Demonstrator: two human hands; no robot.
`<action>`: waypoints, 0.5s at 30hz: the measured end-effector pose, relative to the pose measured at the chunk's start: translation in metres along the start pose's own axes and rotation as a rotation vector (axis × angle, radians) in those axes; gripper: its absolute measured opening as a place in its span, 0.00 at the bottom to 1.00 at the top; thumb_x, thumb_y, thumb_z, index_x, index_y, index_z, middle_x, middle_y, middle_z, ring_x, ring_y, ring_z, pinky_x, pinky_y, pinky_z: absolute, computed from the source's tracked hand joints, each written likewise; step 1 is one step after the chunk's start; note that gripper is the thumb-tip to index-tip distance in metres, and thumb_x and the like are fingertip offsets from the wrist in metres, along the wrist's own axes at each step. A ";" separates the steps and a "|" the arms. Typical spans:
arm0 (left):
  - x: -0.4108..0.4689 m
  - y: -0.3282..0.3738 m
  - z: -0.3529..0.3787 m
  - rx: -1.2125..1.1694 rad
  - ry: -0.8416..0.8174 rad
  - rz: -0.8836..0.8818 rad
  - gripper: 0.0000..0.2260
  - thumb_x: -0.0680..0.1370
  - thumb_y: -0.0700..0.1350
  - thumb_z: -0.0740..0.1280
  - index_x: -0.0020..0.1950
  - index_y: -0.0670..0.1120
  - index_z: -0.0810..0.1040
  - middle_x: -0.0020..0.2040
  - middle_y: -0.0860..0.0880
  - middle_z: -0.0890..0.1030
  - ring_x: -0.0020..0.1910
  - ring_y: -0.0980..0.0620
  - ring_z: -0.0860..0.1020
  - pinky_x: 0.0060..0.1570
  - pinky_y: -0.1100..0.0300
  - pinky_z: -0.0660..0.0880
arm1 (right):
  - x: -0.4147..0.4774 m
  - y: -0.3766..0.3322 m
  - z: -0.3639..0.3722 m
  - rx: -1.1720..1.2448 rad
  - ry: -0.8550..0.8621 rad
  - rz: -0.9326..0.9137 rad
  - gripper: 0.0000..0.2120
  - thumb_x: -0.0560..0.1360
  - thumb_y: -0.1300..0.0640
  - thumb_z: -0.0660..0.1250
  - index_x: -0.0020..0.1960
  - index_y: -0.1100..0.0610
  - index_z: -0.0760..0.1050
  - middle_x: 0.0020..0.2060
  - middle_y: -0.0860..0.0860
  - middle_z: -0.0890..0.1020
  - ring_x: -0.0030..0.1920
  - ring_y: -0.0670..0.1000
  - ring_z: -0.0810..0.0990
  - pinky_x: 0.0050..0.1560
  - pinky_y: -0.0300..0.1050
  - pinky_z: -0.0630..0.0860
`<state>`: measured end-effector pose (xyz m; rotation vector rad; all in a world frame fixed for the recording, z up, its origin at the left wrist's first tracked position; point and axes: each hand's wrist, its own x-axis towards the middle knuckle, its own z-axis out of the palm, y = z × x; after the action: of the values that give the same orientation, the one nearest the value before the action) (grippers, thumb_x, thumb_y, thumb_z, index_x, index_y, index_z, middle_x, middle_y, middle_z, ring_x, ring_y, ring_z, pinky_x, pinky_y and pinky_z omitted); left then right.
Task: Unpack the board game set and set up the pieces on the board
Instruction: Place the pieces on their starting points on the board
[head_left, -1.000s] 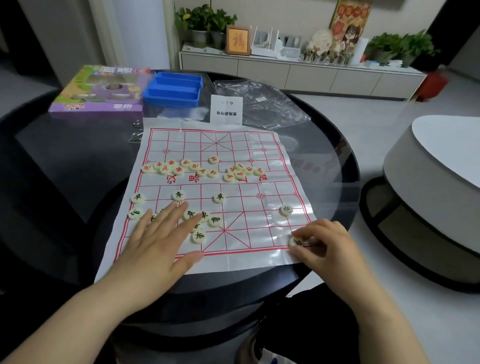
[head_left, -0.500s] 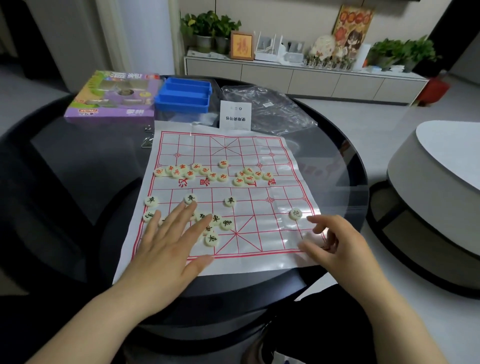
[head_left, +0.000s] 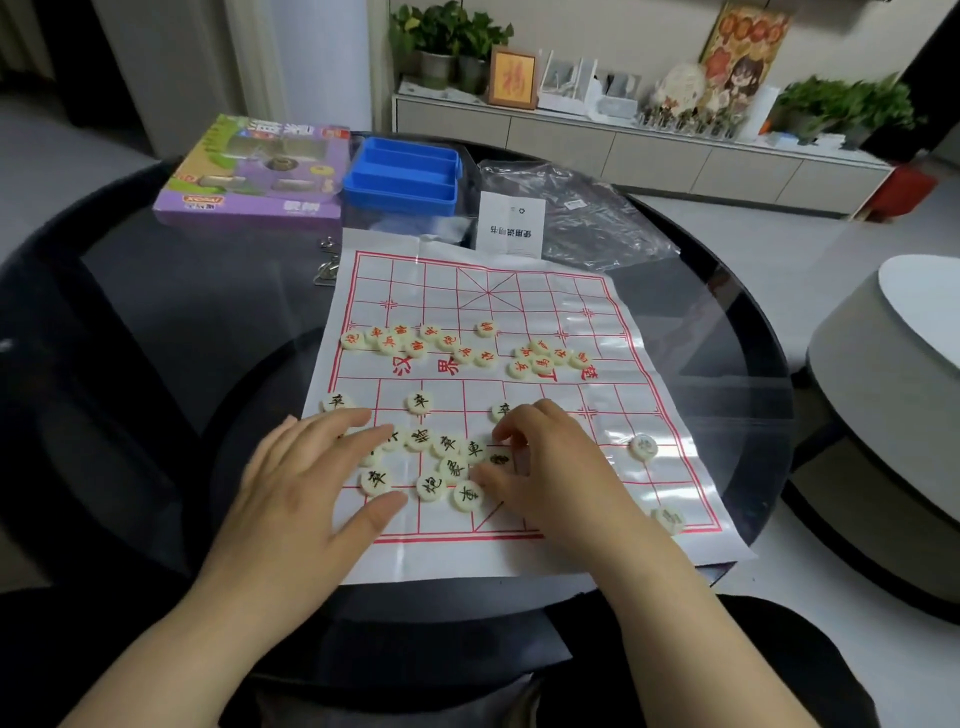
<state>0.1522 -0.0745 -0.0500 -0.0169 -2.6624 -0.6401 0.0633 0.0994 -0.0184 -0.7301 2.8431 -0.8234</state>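
A white plastic board sheet (head_left: 519, 291) with a red grid lies on the round glass table. Several cream discs with red characters (head_left: 415, 345) are strewn along the sheet's middle. A loose bunch of black-character discs (head_left: 431, 486) sits near the front. Three single black-character discs stand in a row just beyond that bunch. Two more discs lie alone at the right (head_left: 643, 447) and at the front right corner (head_left: 669, 519). My left hand (head_left: 306, 483) rests flat on the sheet's left part, fingers spread, beside the bunch. My right hand (head_left: 561, 467) curls thumb and fingers around one black-character disc (head_left: 500, 460).
Behind the sheet stand a purple game box (head_left: 254, 171), a blue plastic tray (head_left: 402, 176), a white leaflet (head_left: 511, 223) and a crumpled clear bag (head_left: 587, 218). Metal clips (head_left: 327, 260) lie by the sheet's far left corner. A grey round stool (head_left: 883, 374) is at the right.
My right hand left the disc at the front right corner and moved left to the bunch of black-character discs. My left hand has stayed flat on the sheet.
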 end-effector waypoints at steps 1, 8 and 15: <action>0.001 0.000 0.000 -0.007 -0.018 -0.006 0.31 0.75 0.67 0.47 0.58 0.46 0.76 0.58 0.47 0.76 0.60 0.53 0.66 0.64 0.61 0.53 | 0.001 0.001 0.001 0.001 0.002 -0.003 0.15 0.72 0.52 0.67 0.57 0.56 0.72 0.47 0.46 0.68 0.47 0.46 0.67 0.43 0.36 0.64; -0.001 -0.001 0.003 0.013 0.009 -0.007 0.34 0.74 0.68 0.44 0.58 0.46 0.77 0.57 0.55 0.70 0.60 0.53 0.65 0.60 0.46 0.61 | -0.013 0.019 -0.019 0.072 0.037 -0.018 0.09 0.73 0.59 0.67 0.52 0.55 0.77 0.37 0.39 0.68 0.37 0.39 0.68 0.39 0.23 0.66; -0.002 0.001 0.002 0.019 0.016 -0.024 0.35 0.74 0.68 0.45 0.57 0.45 0.78 0.56 0.55 0.70 0.58 0.53 0.64 0.58 0.47 0.60 | -0.055 0.041 -0.050 0.124 0.003 0.015 0.21 0.71 0.61 0.69 0.40 0.35 0.67 0.42 0.35 0.74 0.48 0.38 0.72 0.47 0.24 0.66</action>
<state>0.1533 -0.0721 -0.0520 0.0252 -2.6573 -0.6198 0.0844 0.1794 0.0001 -0.6911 2.7666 -0.9882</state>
